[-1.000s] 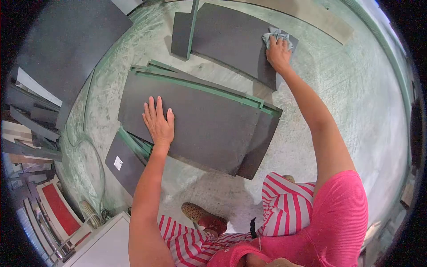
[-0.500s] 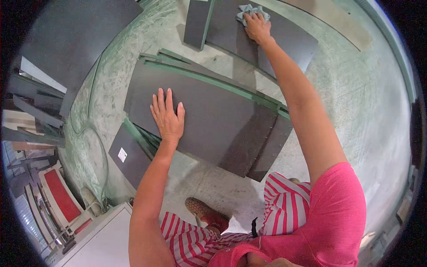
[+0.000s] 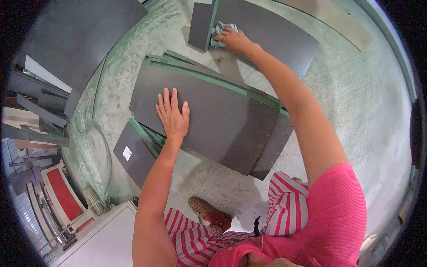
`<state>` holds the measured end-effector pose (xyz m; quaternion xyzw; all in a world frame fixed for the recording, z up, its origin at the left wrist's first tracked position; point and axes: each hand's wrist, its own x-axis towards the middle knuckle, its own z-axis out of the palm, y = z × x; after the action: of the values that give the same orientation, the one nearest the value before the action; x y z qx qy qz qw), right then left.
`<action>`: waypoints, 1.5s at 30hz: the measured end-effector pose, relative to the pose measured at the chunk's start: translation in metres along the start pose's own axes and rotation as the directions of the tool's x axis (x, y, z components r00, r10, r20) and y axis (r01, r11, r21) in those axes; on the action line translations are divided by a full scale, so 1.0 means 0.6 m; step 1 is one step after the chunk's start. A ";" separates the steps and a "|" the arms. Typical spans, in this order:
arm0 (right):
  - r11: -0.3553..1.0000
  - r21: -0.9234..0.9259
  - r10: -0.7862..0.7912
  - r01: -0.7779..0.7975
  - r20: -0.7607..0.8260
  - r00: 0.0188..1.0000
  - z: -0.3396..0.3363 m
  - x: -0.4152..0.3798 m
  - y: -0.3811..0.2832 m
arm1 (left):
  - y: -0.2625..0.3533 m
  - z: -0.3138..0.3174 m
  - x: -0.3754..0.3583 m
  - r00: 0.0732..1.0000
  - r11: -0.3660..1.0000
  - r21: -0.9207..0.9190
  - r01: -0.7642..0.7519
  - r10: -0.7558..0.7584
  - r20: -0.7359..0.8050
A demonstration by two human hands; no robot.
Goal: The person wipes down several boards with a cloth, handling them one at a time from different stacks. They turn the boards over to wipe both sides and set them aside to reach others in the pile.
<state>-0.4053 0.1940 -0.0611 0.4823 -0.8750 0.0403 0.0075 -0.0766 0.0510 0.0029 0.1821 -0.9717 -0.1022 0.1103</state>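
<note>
Flat on a dark grey panel [image 3: 218, 115] rests my left hand [image 3: 172, 115], its fingers spread. This panel has green edging and lies on top of other similar panels. Farther away, my right hand [image 3: 235, 41] presses a crumpled light-blue cloth [image 3: 219, 33] onto another dark panel [image 3: 278, 33]. The cloth is close to the upright green-edged piece [image 3: 213, 24] at that panel's left end. Part of the cloth is hidden under my fingers.
Below my left hand lies a dark panel with a white label [image 3: 127, 153]. A large dark sheet [image 3: 84, 40] fills the upper left. Stacked boards and a red-and-white piece [image 3: 64, 189] stand at left, near a white cabinet [image 3: 100, 240]. A hose [image 3: 104, 142] runs along the floor.
My right hand has moved left and slightly nearer with the cloth, toward the upright piece. My left hand stays flat on the same panel. The whole view has shifted slightly.
</note>
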 end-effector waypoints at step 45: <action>0.855 -0.072 -0.508 0.514 0.080 0.857 -0.049 -0.343 -0.396 | -0.105 0.147 -0.012 0.986 1.000 -0.009 0.019 -0.020 -0.164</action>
<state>-0.0953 0.2435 -0.0274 0.6974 -0.7164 -0.0169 0.0146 -0.0710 0.0101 -0.0977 0.1988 -0.9572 -0.0917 0.1895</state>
